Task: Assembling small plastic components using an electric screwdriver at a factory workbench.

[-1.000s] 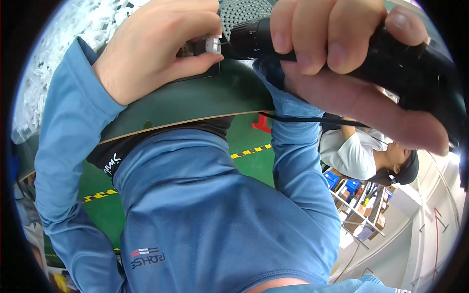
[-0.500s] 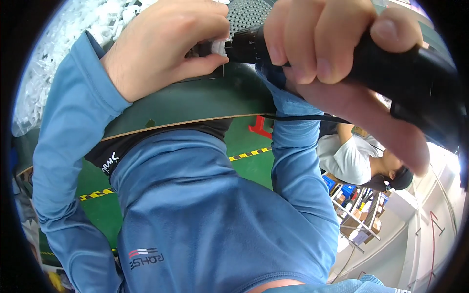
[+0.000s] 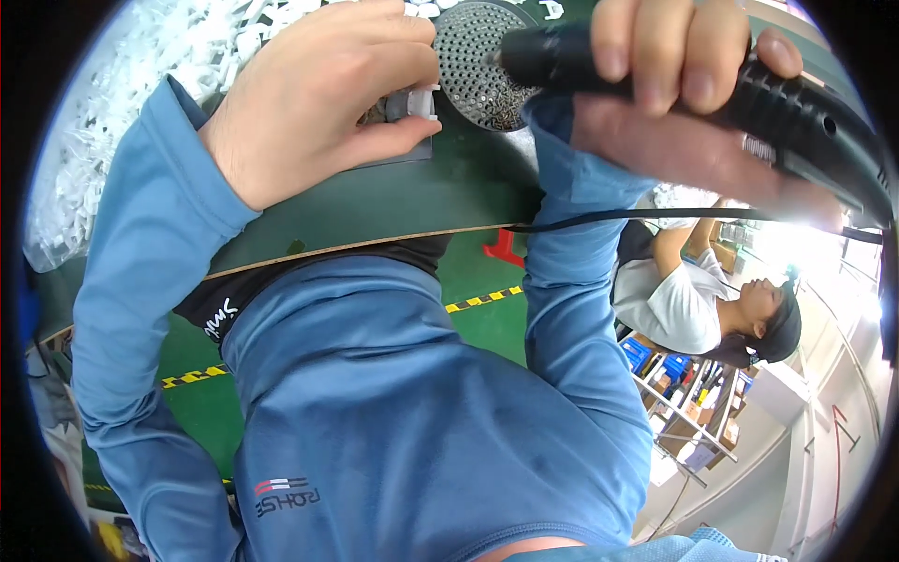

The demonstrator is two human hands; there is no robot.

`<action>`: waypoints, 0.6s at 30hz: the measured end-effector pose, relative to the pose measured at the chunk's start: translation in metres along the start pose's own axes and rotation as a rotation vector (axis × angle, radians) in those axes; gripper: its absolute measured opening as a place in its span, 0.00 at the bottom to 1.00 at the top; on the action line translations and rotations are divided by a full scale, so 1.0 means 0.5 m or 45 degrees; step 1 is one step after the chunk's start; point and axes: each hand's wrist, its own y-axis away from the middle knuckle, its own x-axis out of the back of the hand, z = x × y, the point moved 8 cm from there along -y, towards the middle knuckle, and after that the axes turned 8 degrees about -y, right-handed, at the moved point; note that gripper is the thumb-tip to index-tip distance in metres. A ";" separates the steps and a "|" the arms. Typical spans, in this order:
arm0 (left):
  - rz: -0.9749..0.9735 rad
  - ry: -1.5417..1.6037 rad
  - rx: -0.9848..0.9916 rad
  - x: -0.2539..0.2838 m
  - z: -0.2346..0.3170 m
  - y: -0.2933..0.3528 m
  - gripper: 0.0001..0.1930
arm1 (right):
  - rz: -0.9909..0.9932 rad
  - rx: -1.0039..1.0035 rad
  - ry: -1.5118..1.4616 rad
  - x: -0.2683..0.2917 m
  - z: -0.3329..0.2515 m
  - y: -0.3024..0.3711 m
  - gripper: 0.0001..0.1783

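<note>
My left hand (image 3: 328, 94) pinches a small white plastic part (image 3: 412, 105) between thumb and fingers, just above the dark green tabletop. My right hand (image 3: 684, 75) is wrapped round a black corded electric screwdriver (image 3: 552, 56), held sideways with its tip pointing left. That tip is over a round perforated metal dish (image 3: 468, 51), apart from the white part. Small screws (image 3: 506, 105) lie heaped along the dish's right side. My fingers hide much of the white part.
A clear bag with a heap of white plastic pieces (image 3: 103, 140) spreads over the table's left. The screwdriver's black cord (image 3: 646, 215) crosses near the wooden table edge (image 3: 375, 245). Another person in a white shirt (image 3: 670, 309) is at the right, near a loaded shelf (image 3: 693, 403).
The screwdriver has moved right, away from the white part, and its tip is now over the dish. More of the dish and its screws shows. My left hand keeps its hold.
</note>
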 end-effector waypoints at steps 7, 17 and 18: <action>0.011 -0.089 0.010 -0.004 0.002 0.008 0.16 | 0.338 0.127 0.220 0.112 0.033 0.013 0.46; 0.048 -0.096 -0.029 -0.002 0.006 0.008 0.16 | 0.493 0.176 -0.374 0.106 0.061 0.018 0.45; 0.047 -0.097 -0.028 -0.001 0.007 0.008 0.16 | 0.499 0.177 -0.388 0.105 0.062 0.018 0.45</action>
